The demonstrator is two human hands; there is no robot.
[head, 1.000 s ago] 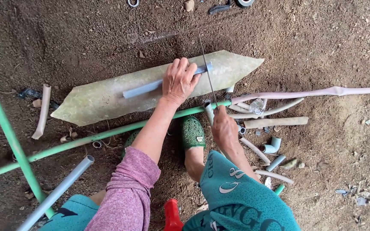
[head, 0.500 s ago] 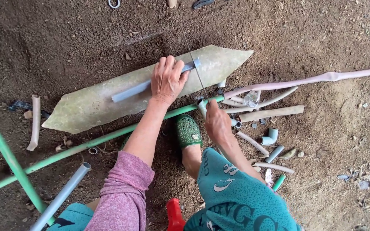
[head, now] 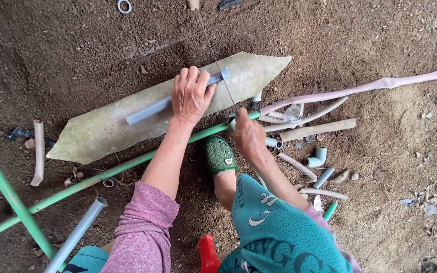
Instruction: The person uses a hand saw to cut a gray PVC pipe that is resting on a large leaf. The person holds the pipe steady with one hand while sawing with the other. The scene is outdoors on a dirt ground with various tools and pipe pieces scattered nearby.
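My left hand [head: 192, 96] presses down on a short grey pipe [head: 147, 109] that lies along a pale, pointed slab [head: 92, 132] on the dirt. My right hand [head: 249, 135] grips the handle end of a thin saw blade [head: 217, 62], which runs up and away across the pipe's right end. A foot in a green mesh shoe [head: 219, 155] rests on the ground between my arms, just below a long green pipe [head: 107, 175].
Several pipe offcuts and elbows [head: 315, 160] lie right of my right hand, with a long pinkish hose [head: 360, 88] above them. A grey pipe [head: 77, 234] and a green pipe [head: 6, 194] cross at bottom left. A red object [head: 209, 254] sits by my knee.
The view has shifted a little. My right hand has drawn back toward me with the saw blade; my left hand stays pressed on the grey pipe.
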